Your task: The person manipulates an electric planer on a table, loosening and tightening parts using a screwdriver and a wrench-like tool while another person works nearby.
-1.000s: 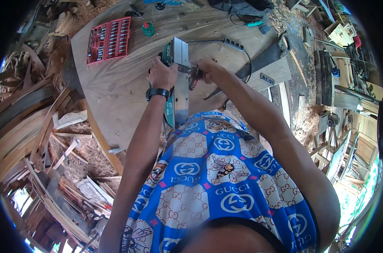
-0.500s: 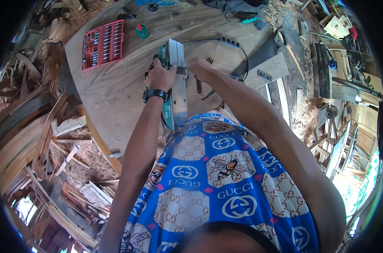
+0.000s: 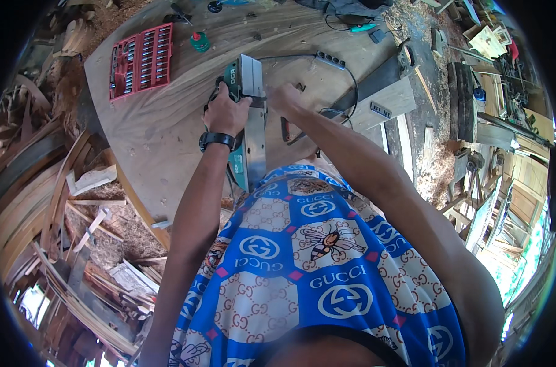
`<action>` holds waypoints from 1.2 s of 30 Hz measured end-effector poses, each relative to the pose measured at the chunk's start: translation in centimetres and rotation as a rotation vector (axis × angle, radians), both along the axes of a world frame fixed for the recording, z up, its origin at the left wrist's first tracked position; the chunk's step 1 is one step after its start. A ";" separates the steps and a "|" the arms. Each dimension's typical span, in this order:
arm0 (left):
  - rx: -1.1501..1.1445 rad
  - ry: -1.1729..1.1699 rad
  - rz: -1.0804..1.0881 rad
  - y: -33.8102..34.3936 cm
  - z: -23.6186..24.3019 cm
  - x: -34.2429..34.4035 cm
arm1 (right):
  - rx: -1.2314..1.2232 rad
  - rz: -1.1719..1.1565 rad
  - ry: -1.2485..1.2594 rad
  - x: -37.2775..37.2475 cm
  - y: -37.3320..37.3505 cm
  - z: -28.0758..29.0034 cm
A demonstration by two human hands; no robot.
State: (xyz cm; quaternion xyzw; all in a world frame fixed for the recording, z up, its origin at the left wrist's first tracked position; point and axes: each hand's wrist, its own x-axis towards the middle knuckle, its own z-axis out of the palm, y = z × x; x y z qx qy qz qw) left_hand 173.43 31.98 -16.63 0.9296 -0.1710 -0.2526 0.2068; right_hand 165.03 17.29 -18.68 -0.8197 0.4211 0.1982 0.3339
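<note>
A teal electric hand planer (image 3: 236, 160) lies on its side on the wooden tabletop, its flat metal sole (image 3: 255, 131) facing right. My left hand (image 3: 227, 115), with a dark watch on the wrist, grips the planer's body with its fingers wrapped round it. Close to the sole's right edge, near the blade gap, is my right hand (image 3: 284, 101), its fingers closed and slightly blurred. What it holds is hidden; a small dark piece shows beside its knuckles. A red-handled tool (image 3: 285, 129) rests on the table just below my right hand.
An open red socket set (image 3: 141, 61) and a green bottle (image 3: 200, 42) stand to the left. A power strip (image 3: 330, 60) with a black cable lies ahead; a handsaw (image 3: 376, 76) and board (image 3: 391, 101) are at right. Scrap wood (image 3: 97, 226) and shavings surround the table.
The whole view has shifted slightly, with the table and planer sitting a little more to the left. My left hand stays on the planer, and my right hand stays beside its sole.
</note>
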 end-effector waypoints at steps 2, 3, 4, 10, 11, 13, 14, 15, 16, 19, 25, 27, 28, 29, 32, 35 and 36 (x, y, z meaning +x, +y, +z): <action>-0.017 -0.017 0.006 0.3 -0.1 0.2 | -0.005 -0.047 -0.003 0.1 0.3 0.3; -0.010 -0.010 -0.015 0.4 -0.2 0.2 | -0.025 -0.068 -0.006 0.1 0.5 0.5; -0.001 -0.005 -0.038 0.4 -0.2 0.3 | -0.021 -0.069 -0.010 0.0 0.6 0.5; -0.014 -0.001 -0.036 0.3 -0.3 0.5 | -0.040 0.106 -0.095 -0.5 0.1 0.3; -0.013 -0.008 -0.042 0.2 -0.2 0.5 | -0.041 0.086 -0.118 -0.6 0.0 -0.7; -0.047 -0.012 -0.021 0.3 -0.2 0.4 | -0.038 0.062 -0.149 -1.1 -0.1 -2.3; -0.046 -0.026 -0.023 0.7 -0.8 0.7 | -0.049 0.082 -0.245 -1.4 -0.2 -3.0; -0.085 -0.028 -0.045 1.2 -1.8 1.2 | -0.060 0.102 -0.341 -1.8 -0.3 -3.6; -0.126 -0.033 -0.067 1.5 -2.5 1.5 | -0.061 0.101 -0.357 -2.4 -0.6 -4.1; -0.063 -0.095 -0.024 0.1 -1.5 1.1 | -0.070 0.228 -0.531 -3.1 -1.5 -5.7; -0.021 -0.010 -0.013 0.1 -1.3 1.6 | -0.100 0.480 -0.785 -6.0 -2.5 -6.8; -0.014 -0.044 -0.015 -0.4 -1.0 1.6 | -0.279 0.418 -0.901 -6.4 -2.8 -7.0; -0.030 -0.014 -0.013 -0.2 -1.0 1.7 | -0.276 0.422 -0.901 -6.0 -2.4 -5.8; -0.045 0.017 0.003 0.4 -1.3 1.7 | 0.033 0.144 -0.687 -5.0 -1.6 -3.2; -0.061 0.004 0.019 0.6 -1.6 1.7 | 0.357 -0.157 -0.395 -3.6 -0.8 1.2; -0.053 -0.005 0.016 0.3 -1.3 1.7 | 0.407 -0.171 -0.332 -2.6 -0.6 1.2; -0.055 -0.008 0.014 0.2 -1.2 1.6 | 0.416 -0.166 -0.324 -2.4 -0.6 1.0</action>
